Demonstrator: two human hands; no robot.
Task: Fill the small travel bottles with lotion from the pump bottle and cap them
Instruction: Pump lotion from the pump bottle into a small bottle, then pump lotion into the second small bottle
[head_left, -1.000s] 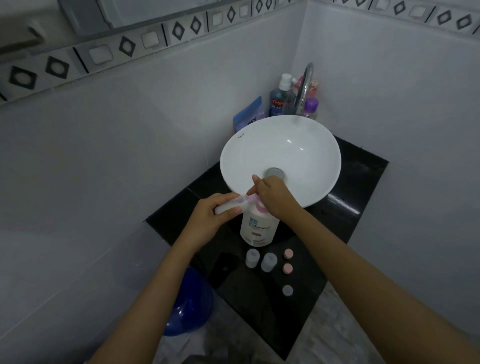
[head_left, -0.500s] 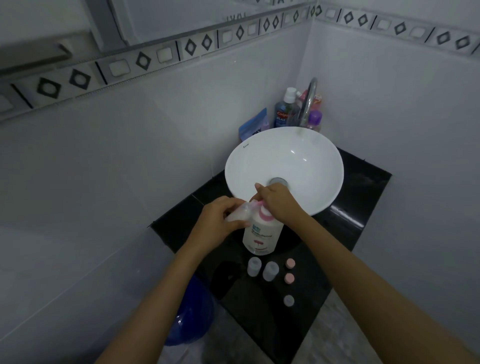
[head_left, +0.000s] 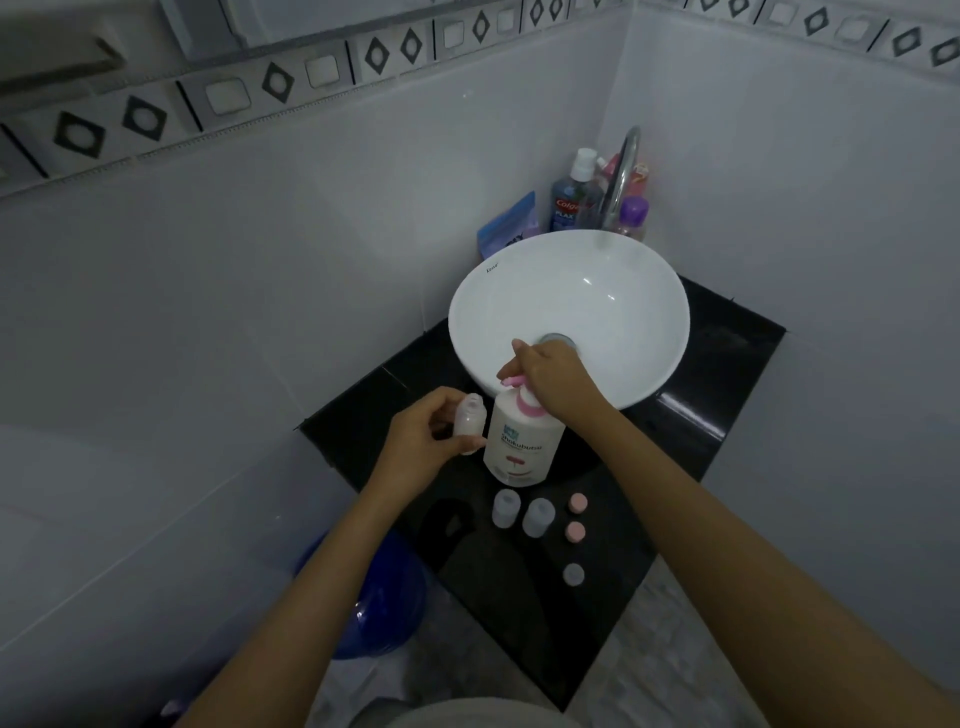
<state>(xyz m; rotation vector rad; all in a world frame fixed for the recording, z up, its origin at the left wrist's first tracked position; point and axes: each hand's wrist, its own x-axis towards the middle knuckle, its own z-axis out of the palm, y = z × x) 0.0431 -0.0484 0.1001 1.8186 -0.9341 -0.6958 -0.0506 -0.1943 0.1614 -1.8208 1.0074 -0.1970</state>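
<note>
The pump bottle (head_left: 522, 441) stands upright on the black counter (head_left: 727, 374), just in front of the white basin (head_left: 571, 312). It looks the heaviest and stiffest item here; judged from its broad base, it should stay put under a downward press, so the pink pump head (head_left: 511, 382) is the place to work it and the body needs no steadying. The right hand (head_left: 550, 374) lies over the pump head, palm down, fingers curled on it, forearm reaching in from the lower right.

The travel bottle (head_left: 470, 423) is small, translucent and probably light and somewhat squeezable; grip it around the body, lightly, keeping the open neck clear. The left hand (head_left: 421, 441) holds it this way, near upright, touching or just beside the pump bottle's left shoulder and below the nozzle.

Two more uncapped travel bottles (head_left: 522, 514) stand near the pump bottle's base. Three loose caps (head_left: 575, 530), small and likely slippery, lie just to their right.
</note>
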